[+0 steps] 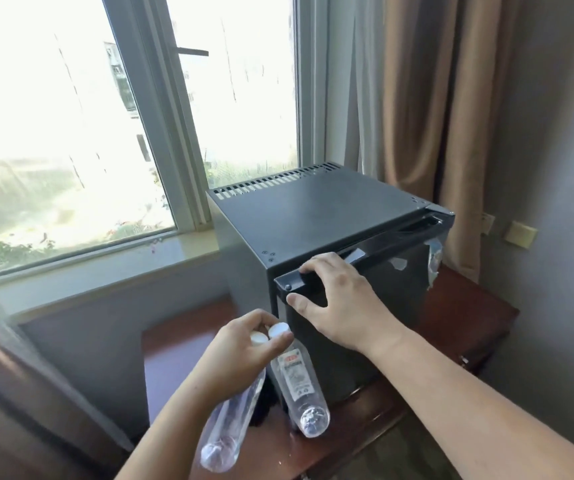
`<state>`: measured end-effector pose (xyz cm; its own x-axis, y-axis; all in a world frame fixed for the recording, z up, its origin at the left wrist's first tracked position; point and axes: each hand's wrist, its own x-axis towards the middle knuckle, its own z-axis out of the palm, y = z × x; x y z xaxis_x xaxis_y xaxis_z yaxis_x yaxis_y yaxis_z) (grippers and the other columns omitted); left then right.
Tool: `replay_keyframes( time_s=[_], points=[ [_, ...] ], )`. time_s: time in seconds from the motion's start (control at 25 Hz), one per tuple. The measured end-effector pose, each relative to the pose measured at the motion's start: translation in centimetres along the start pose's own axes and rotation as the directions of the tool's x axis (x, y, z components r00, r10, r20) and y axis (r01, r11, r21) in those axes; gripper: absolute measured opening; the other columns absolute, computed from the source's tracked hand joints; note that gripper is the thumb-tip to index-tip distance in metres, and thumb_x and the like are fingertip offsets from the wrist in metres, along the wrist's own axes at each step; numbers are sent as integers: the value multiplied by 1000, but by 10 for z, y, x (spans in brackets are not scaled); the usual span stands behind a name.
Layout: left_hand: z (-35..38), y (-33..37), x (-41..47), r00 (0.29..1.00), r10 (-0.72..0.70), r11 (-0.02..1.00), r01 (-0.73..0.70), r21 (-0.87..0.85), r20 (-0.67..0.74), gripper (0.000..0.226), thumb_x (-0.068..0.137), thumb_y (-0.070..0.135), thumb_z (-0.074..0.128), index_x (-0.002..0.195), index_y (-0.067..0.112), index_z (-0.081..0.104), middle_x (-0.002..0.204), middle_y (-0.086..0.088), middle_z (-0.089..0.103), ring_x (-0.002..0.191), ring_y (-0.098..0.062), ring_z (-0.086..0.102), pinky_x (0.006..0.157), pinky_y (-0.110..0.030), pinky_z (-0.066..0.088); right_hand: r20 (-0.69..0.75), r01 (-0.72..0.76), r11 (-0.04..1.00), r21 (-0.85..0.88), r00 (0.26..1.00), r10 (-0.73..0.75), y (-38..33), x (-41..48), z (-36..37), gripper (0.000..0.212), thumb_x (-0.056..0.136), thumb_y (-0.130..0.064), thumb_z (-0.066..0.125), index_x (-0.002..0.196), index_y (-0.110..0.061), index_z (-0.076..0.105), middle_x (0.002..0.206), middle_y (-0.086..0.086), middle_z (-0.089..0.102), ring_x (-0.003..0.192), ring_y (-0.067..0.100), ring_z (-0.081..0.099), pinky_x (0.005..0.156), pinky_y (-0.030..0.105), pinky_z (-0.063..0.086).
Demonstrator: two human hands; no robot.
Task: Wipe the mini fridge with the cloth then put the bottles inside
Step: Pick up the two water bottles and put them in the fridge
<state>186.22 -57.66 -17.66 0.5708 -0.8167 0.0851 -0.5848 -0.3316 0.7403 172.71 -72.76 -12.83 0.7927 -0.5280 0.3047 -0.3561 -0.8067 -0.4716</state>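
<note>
A black mini fridge stands on a dark red wooden table by the window. My right hand grips the top edge of the fridge door, fingers curled over it and thumb on the door front. My left hand pinches two clear water bottles by their white-capped necks. One bottle shows a red and white label; the other bottle hangs to its left. Both point bases toward me. No cloth is in view.
A window sill and window lie to the left of the fridge. Beige curtains hang behind it on the right. Wall sockets sit on the grey wall at right. Torn clear film hangs at the door's right corner.
</note>
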Motion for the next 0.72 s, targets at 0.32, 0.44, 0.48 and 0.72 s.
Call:
replay_keyframes(
  time_s=[0.32, 0.44, 0.48, 0.72],
  points=[
    [-14, -10, 19, 1000, 21, 999, -21, 27, -8, 30, 85, 61, 72, 93, 32, 69, 77, 8, 77, 68, -7, 69, 64, -23, 51, 15, -119, 983, -137, 992, 123, -20, 7, 13, 60, 86, -64, 62, 133, -29, 48, 124, 1, 39, 126, 22, 38, 101, 38, 49],
    [-13, -19, 20, 1000, 26, 999, -26, 43, -9, 28, 85, 60, 72, 94, 33, 69, 79, 8, 76, 70, -2, 67, 60, -15, 48, -8, -149, 984, -101, 989, 149, -22, 3, 17, 58, 87, -63, 62, 132, -30, 47, 124, 0, 42, 127, 22, 38, 104, 38, 46],
    [-12, -22, 18, 1000, 20, 999, -20, 49, -9, 29, 85, 60, 72, 94, 33, 69, 80, 9, 75, 69, -1, 66, 59, -15, 47, -15, -161, 982, -97, 987, 160, -21, 1, 15, 56, 86, -63, 62, 130, -30, 49, 122, 0, 43, 126, 22, 37, 105, 37, 44],
    [3, -10, -24, 998, 1, 1000, 0, 25, -59, 28, 84, 60, 74, 92, 33, 69, 81, 12, 73, 66, 2, 61, 59, -16, 42, -84, -177, 983, -52, 981, 173, -4, -80, -12, 48, 81, -71, 60, 107, -32, 49, 105, -7, 38, 111, 14, 32, 94, 29, 35]
  ],
)
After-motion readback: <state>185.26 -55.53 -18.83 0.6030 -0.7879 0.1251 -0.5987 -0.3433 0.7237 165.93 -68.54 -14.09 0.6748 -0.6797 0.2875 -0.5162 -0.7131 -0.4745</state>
